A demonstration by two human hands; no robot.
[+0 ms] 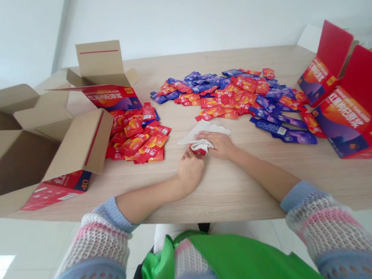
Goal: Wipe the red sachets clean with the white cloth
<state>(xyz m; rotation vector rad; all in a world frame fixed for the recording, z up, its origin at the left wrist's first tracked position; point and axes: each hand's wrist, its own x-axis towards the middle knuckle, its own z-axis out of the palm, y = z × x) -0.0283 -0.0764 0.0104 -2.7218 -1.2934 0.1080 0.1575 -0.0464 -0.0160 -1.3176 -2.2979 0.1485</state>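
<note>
My left hand [191, 171] rests low over the table with its fingers curled at the edge of a red sachet [203, 151], most of which is hidden. A white cloth or tissue [189, 136] lies partly spread behind, with a folded part over the sachet. My right hand [219, 144] presses and grips this white cloth from the right, fingers bent over it. Both hands nearly meet at the sachet. To the left is a pile of red sachets [136, 140]. Beyond the hands lies a mixed heap of red sachets [222, 100] and blue-purple sachets [284, 130].
Open red-and-purple cartons flank the wooden table [216, 191]: a near left carton [65, 183], a far left carton [117, 98], a near right carton [347, 122] and a far right carton [318, 74]. Their flaps stick out over the table. A white wall rises behind.
</note>
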